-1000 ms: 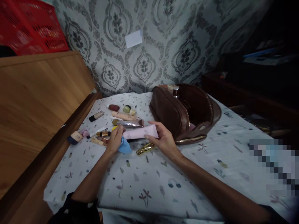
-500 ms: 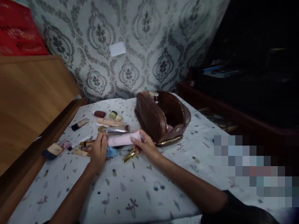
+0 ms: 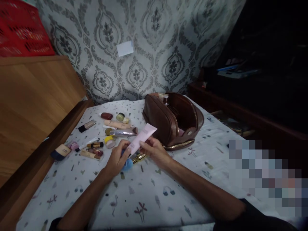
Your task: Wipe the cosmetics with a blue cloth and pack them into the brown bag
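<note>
Head view: beside the brown bag, we've tilted the pink squeeze tube, left hand and right hand gripping it, flat end freed.

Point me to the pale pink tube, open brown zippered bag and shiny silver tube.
Pale pink tube (image 3: 142,137), head view: mid-body.
Open brown zippered bag (image 3: 158,114), head view: left outer wall.
Shiny silver tube (image 3: 122,132), head view: mid-body.
</note>
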A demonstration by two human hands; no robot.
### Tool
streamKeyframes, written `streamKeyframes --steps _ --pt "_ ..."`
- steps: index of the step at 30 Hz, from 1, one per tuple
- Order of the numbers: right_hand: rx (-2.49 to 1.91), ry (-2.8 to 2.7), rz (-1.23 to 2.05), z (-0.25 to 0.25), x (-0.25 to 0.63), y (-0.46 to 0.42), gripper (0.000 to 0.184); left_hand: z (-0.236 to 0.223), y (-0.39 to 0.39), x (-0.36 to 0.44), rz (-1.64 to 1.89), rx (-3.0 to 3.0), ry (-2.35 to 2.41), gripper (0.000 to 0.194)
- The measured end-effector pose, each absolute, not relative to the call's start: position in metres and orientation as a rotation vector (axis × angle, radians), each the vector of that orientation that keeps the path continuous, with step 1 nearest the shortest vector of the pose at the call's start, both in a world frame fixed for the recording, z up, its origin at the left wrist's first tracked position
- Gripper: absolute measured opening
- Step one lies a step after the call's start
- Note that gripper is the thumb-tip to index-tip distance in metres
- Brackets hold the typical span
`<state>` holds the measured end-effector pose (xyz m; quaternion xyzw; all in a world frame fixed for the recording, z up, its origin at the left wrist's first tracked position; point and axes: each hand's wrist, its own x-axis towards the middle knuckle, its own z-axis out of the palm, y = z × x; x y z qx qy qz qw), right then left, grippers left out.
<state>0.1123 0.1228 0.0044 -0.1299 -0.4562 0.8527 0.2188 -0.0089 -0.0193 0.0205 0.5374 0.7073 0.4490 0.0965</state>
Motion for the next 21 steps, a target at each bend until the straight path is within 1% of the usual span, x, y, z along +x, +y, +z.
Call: streamKeyframes --steps 3,6,8,10,13,14,17,18,21 --pt "-0.331 -1.235 2.378 0.007 0.114 0.124 0.044 0.022 -0.02 -0.01 1.361 1.533 2.125 0.028" --pt "-0.322 -1.259 2.353 0.006 0.114 0.125 0.044 0.023 -0.021 -0.013 1.57 1.366 2.253 0.03" --pt "-0.309 -1.319 2.328 0.004 0.114 0.124 0.045 0.023 -0.021 -0.012 1.721 1.288 2.256 0.03" --pt "-0.308 -1.436 2.282 0.003 0.113 0.123 0.046 0.023 -0.021 -0.006 1.799 1.317 2.223 0.027" --pt "-0.304 -1.646 2.166 0.006 0.114 0.121 0.052 0.019 -0.018 0.009 1.766 1.562 2.13 0.026" --pt "-0.296 -1.693 2.131 0.008 0.115 0.12 0.054 0.017 -0.018 0.014 1.726 1.674 2.073 0.031" --pt "-0.303 -1.729 2.075 0.013 0.117 0.118 0.057 0.013 -0.017 0.024 1.56 1.937 1.89 0.057" --pt "-0.32 -1.722 2.068 0.014 0.117 0.118 0.057 0.012 -0.017 0.026 1.507 1.976 1.844 0.063" --pt "-0.363 -1.696 2.06 0.015 0.117 0.118 0.058 0.015 -0.02 0.024 1.414 1.957 1.742 0.07"
